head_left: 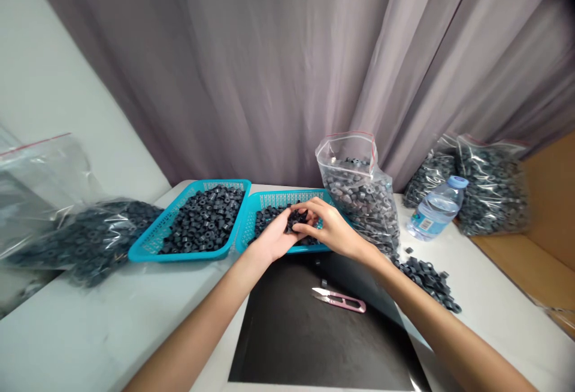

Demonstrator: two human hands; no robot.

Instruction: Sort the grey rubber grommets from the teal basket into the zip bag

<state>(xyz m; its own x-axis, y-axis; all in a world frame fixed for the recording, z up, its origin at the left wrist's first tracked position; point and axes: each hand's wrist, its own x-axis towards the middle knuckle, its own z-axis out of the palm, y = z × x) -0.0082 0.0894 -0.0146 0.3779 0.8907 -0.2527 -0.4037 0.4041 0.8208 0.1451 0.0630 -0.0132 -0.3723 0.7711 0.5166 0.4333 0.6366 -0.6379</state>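
Near the back edge of the counter, you have a turquoise rectangular plastic basket heaped with dark grey ring-shaped plastic pieces; touching it, a second turquoise basket holds more, partly hidden by your hands. A clear plastic bag of pieces slumps at the left edge, an open-topped clear zip bag stands beside the second basket, and two filled bags sit by the back right corner, near a blue-capped clear water bottle. A loose pile lies toward the right edge; pink-handled metal snips rest on a black sheet reaching the front edge. Behind hangs a grey curtain. Over the second basket, your left hand has its fingers half curled around a handful of pieces; your right hand bends its parted fingers against them, whether gripping you cannot tell.
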